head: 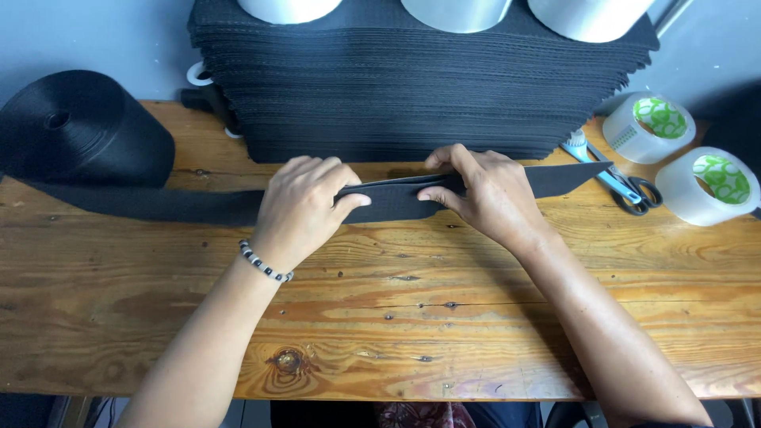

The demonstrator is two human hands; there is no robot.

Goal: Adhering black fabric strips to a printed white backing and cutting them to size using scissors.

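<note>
Wooden table — both hands pinching black strap.

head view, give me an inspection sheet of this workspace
surface: wooden table, knotted planks, dark stains.
job's things: black strap runs from a black roll at left, across the table to a slanted cut end at right; it is folded between the hands.
clutter: tall stack of black sheets behind; scissors; two clear tape rolls.
grippers: left hand and right hand both pinch the strap; beaded bracelet on left wrist.
cables: nothing seen.
surroundings: grey wall; white rolls atop the stack.
</note>
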